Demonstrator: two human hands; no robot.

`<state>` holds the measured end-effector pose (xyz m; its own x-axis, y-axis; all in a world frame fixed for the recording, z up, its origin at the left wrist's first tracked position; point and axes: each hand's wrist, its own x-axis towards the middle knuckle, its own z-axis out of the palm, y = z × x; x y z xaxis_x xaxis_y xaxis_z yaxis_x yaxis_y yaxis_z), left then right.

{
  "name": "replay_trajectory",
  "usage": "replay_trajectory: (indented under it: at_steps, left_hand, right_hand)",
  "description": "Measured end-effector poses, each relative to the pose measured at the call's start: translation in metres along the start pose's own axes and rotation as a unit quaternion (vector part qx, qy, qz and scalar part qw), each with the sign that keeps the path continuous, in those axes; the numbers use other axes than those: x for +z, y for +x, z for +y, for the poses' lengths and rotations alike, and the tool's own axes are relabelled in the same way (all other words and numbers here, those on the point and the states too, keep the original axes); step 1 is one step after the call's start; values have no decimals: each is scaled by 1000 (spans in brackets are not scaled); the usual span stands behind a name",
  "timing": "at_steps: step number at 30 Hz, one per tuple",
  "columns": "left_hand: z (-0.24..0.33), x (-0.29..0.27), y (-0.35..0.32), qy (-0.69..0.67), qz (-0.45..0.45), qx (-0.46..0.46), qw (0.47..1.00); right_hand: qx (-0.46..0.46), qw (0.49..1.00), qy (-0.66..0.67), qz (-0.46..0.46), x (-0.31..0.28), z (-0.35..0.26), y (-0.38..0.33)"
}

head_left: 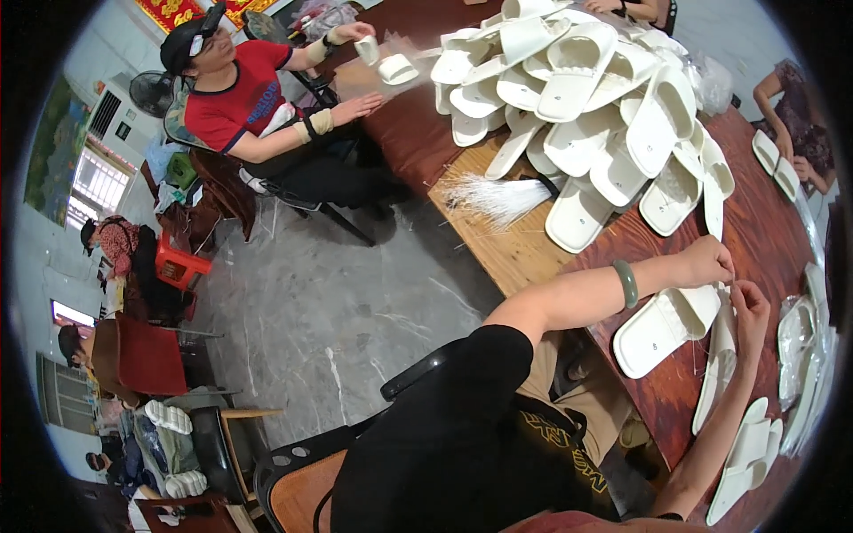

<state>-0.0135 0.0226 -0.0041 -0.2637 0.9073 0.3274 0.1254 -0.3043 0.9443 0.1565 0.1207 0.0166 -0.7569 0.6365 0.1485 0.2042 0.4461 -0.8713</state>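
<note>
A cream slide slipper (656, 332) lies on the table in front of me, with a second slipper (716, 369) turned on its side against it. Just past their strap ends, my left hand (708, 262), below a green bangle, is closed in a pinch. My right hand (752, 306) is also pinched, its fingertips almost meeting the left ones. Whatever sits between the fingers is too small to make out. Beyond my left forearm a bundle of thin white strands (499, 201) rests on the table, beside a big heap of cream slippers (591, 107).
Slippers in clear plastic (797, 351) and another pair (745, 462) lie to my right. Across the table a co-worker's hands (785, 151) are near a slipper pair. A person in red (240, 98) handles slippers at the far left. Chairs, including a red one (151, 355), stand behind.
</note>
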Motion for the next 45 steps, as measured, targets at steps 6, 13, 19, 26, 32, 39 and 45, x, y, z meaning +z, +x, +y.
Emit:
replay_trajectory:
  at_steps: [6,13,19,26,32,39,45]
  left_hand:
    - [1,0,-1,-6,-1,1,1000]
    - [-3,1,1,-37,-10,-28,999]
    - [-3,-2,2,22,-13,10,1000]
    - [0,1,2,13,-32,-30,999]
    - [-3,2,4,-63,-41,-81,994]
    - [3,-1,3,-96,-63,-121,986]
    - [7,1,2,-111,-53,-134,983]
  right_hand:
    - [1,1000,-8,-2,1,-4,-1]
    - [-8,1000,-10,-2,1,-6,-2]
    - [-13,1000,-7,-1,5,-13,-4]
    - [11,999,-12,35,7,-18,-6]
    - [-51,995,-81,38,2,-16,-5]
    - [-21,997,-59,38,2,-15,-7]
    - [-13,998,-43,34,3,-12,-7]
